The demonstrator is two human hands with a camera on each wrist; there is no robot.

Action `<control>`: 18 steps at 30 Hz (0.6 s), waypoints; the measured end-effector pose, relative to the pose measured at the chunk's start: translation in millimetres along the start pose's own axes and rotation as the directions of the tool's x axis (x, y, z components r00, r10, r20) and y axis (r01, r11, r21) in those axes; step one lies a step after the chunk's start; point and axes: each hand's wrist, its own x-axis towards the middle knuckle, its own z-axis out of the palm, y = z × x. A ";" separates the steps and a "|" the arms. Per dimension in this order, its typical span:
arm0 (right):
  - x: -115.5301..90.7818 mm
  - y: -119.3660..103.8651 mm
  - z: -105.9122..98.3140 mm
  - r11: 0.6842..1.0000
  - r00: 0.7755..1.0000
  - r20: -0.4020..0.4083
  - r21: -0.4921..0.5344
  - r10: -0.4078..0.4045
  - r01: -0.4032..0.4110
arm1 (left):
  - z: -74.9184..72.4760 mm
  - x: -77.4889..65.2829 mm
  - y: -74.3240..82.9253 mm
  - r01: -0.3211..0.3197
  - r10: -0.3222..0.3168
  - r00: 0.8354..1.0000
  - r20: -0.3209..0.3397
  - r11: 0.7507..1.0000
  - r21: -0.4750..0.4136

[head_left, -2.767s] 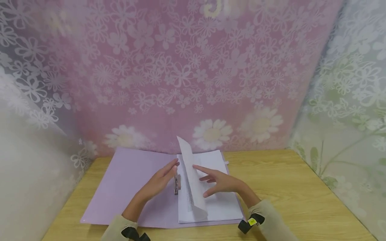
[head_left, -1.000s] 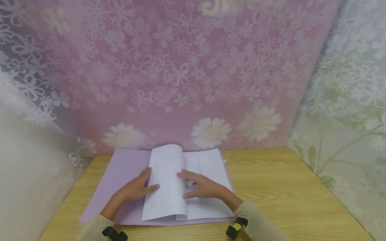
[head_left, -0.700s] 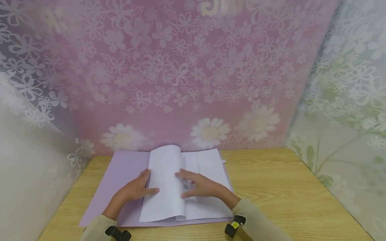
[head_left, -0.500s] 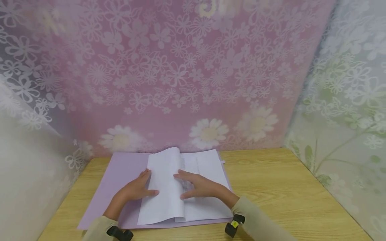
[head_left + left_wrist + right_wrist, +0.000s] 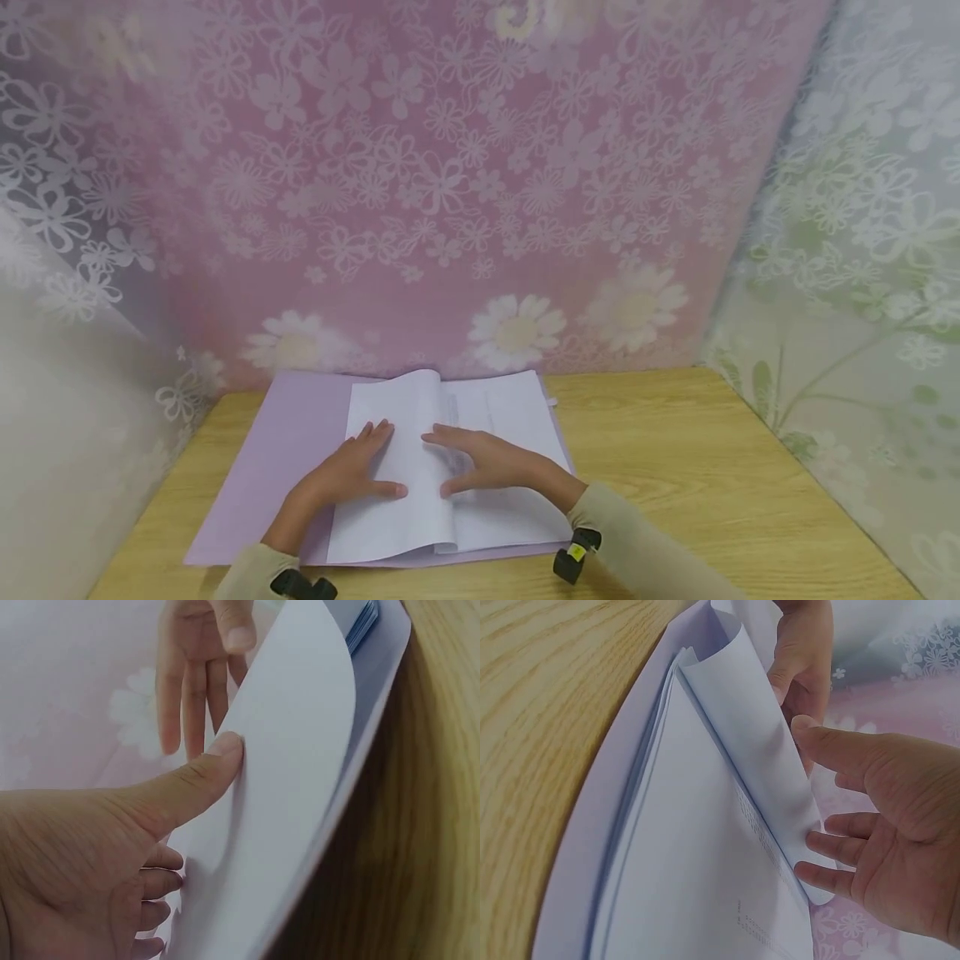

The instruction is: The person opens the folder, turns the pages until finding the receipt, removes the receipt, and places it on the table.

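Purple folder (image 5: 251,479): I see it open on the wooden table (image 5: 690,467).
Left hand (image 5: 347,471): spread wide, thumb on a white sheet (image 5: 411,458) bowed leftward over the folder.
Right hand (image 5: 491,460): also wide, fingertips at that sheet's curve.
Paper stack (image 5: 513,521): in the folder's right half.

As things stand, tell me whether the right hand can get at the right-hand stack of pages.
Probably yes: the right-hand stack of pages lies uncovered toward its outer edge, near the right hand; the curled sheet covers only its inner side.
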 end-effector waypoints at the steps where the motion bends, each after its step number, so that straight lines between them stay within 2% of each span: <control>1: 0.7 -0.1 0.6 1.000 1.000 -0.002 0.005 0.006 -0.006 | 0.4 0.4 1.2 -0.009 0.009 1.000 0.007 1.000 0.000; 4: 2.4 0.2 2.2 1.000 1.000 -0.005 0.011 0.013 -0.013 | 2.8 0.8 3.8 -0.017 0.018 0.999 0.027 1.000 -0.002; 9: 3.7 1.3 -0.9 0.999 0.999 -0.043 0.043 -0.013 0.014 | 6.6 0.3 5.1 0.008 -0.008 1.000 0.004 1.000 0.026; 14: -11.0 12.7 -17.6 0.993 0.991 -0.135 0.120 0.019 -0.003 | 9.1 0.1 7.5 0.009 -0.009 1.000 0.017 1.000 0.002; 18: -28.7 32.0 -38.5 0.987 0.970 -0.234 0.157 0.067 -0.030 | 12.4 1.8 6.1 0.013 -0.013 1.000 0.023 1.000 0.005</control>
